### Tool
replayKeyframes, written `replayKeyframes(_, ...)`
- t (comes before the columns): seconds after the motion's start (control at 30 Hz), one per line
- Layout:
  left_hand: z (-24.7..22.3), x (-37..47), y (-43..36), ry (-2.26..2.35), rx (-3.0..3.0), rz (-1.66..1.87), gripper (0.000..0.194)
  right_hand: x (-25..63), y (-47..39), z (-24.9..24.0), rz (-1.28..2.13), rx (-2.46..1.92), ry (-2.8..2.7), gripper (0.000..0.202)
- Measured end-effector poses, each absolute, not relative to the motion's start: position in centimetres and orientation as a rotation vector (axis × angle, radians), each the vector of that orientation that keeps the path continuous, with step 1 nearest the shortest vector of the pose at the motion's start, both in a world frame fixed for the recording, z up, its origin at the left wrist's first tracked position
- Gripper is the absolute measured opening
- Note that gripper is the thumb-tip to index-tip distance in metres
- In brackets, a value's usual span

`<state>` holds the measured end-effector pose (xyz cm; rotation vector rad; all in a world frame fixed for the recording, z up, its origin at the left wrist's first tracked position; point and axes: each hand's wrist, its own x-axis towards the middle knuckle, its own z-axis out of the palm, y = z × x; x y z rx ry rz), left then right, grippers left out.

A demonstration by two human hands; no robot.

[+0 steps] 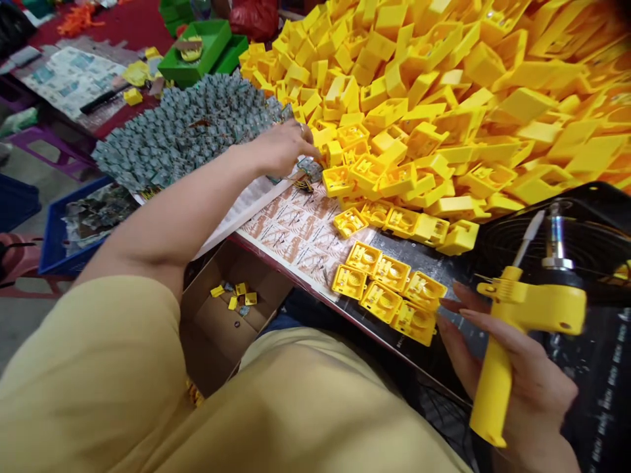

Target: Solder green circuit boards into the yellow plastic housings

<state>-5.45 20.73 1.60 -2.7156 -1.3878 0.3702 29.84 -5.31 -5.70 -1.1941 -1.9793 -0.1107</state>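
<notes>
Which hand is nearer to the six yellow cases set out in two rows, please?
Right. The right hand has its fingertips at one end of the six yellow cases; the left hand is farther off, between the grey parts and the yellow pile.

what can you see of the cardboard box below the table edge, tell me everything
The cardboard box looks plain brown, with smooth inner faces, and is open at the top. It sits below the edge of the worktable, partly hidden by the yellow shirt. Inside lie a few scattered small yellow pieces, some greyish bits and one small dark piece. The left hand and right hand are both away from it.
</notes>
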Motion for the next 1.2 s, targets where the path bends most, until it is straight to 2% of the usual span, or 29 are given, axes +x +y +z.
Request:
replayKeyframes(0.1,1.9,-4.4,21.1,-1.208,-2.689,0.652,0.034,29.7,-5.6,-5.8,-0.062,-1.201,-1.971,0.037)
replayKeyframes(0.23,4.0,-4.6,18.5,-1.323,-2.513,0.596,0.021,29.8,-6.0,-6.0,-0.124,-1.282,-1.988,0.032)
replayKeyframes(0.4,5.9,-6.0,16.3,-1.594,-2.563,0.245,0.033,28.7,-5.5,-5.4,-0.168,-1.289,-1.997,0.026)
replayKeyframes(0.53,3.8,-5.4,17.9,-1.578,-2.787,0.281,0.049,27.7,-5.0,-4.9,-0.13,-1.208,-2.018,0.036)
replayKeyframes(0.6,2.9,-4.4,18.8,-1.732,-2.76,0.326,0.046,27.6,-5.0,-4.8,-0.098,-1.176,-2.027,0.041)
replayKeyframes(0.67,3.0,-3.6,19.1,-1.877,-2.66,0.342,0.032,27.7,-5.2,-4.9,-0.097,-1.181,-2.043,0.04)
replayKeyframes(0.77,5.6,-3.2,18.3,-1.905,-2.623,0.087,0.016,28.0,-5.4,-5.0,-0.124,-1.214,-2.049,0.036)
replayKeyframes(0.9,8.4,-4.3,16.5,-1.87,-2.658,-0.652,0.019,28.0,-5.3,-5.1,-0.117,-1.238,-2.013,0.033)
replayKeyframes(0.97,7.4,-4.8,15.2,-1.912,-2.725,-1.145,0.014,27.7,-5.1,-5.1,-0.069,-1.218,-2.009,0.032)
replayKeyframes(1.03,4.8,-4.9,13.2,-2.066,-2.78,-1.511,0.018,27.5,-4.9,-5.0,-0.04,-1.195,-2.016,0.033)
replayKeyframes(1.07,3.2,-4.8,11.9,-2.183,-2.789,-1.592,0.025,27.4,-4.8,-5.0,-0.034,-1.186,-2.018,0.035)
replayKeyframes(1.13,-0.1,-4.7,8.8,-2.395,-2.853,-1.495,0.044,27.1,-4.7,-5.0,-0.014,-1.168,-2.016,0.038)
replayKeyframes(1.2,-2.7,-4.7,5.6,-2.379,-3.045,-1.091,0.038,26.6,-4.6,-5.1,0.042,-1.147,-2.017,0.041)
